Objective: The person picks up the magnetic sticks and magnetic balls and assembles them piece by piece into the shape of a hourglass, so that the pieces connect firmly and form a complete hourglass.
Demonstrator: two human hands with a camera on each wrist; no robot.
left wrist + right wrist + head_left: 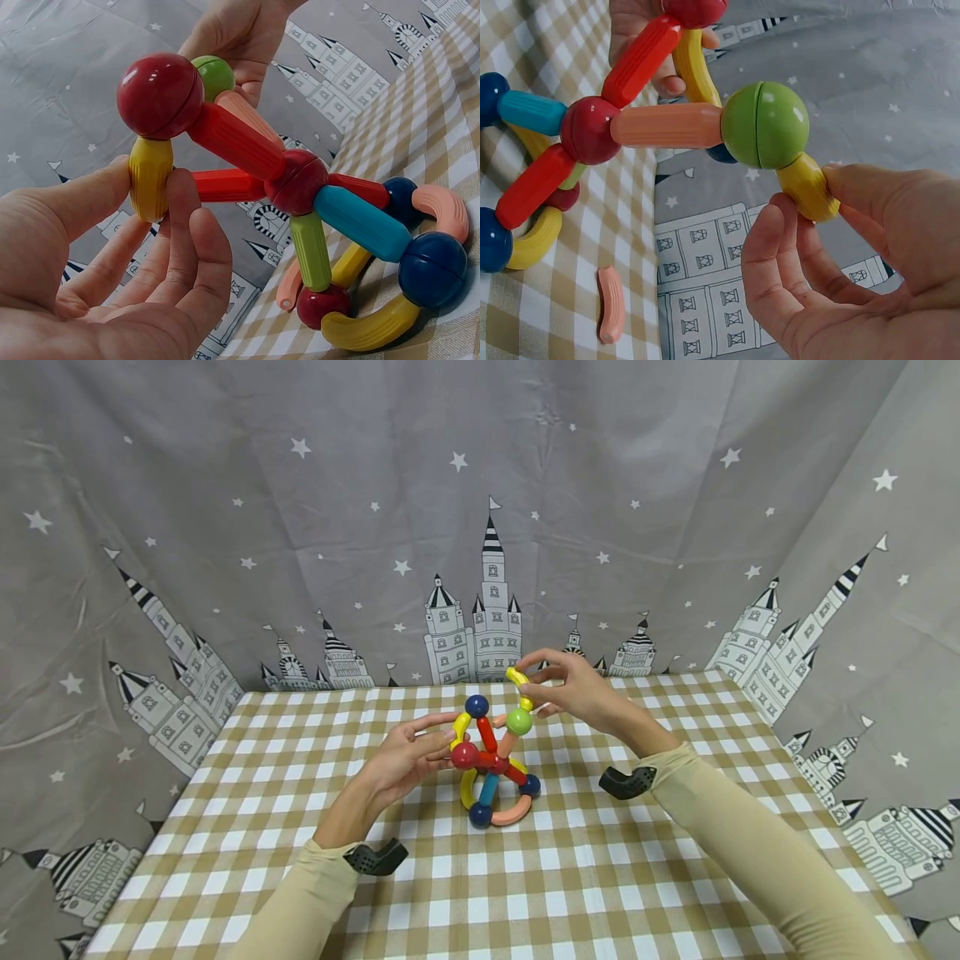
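Note:
A structure of magnetic sticks and balls stands on the checked tablecloth, a central red ball (498, 765) joining its rods. My left hand (401, 758) pinches a curved yellow stick (150, 180) between thumb and fingers, just under a red ball (160, 95). That stick reaches up to a navy ball (477, 707). Over on the right, my right hand (577, 689) pinches another curved yellow stick (808, 187), whose one end touches the green ball (765, 124). A salmon rod (667, 125) links the green ball to the centre. The base has navy balls and curved sticks.
Behind the structure, a loose curved salmon stick (610, 304) lies on the tablecloth (637, 877). A grey curtain (375, 460) printed with castles and stars rises at the table's back and sides. Black wrist pieces (627, 782) stick out from both sleeves.

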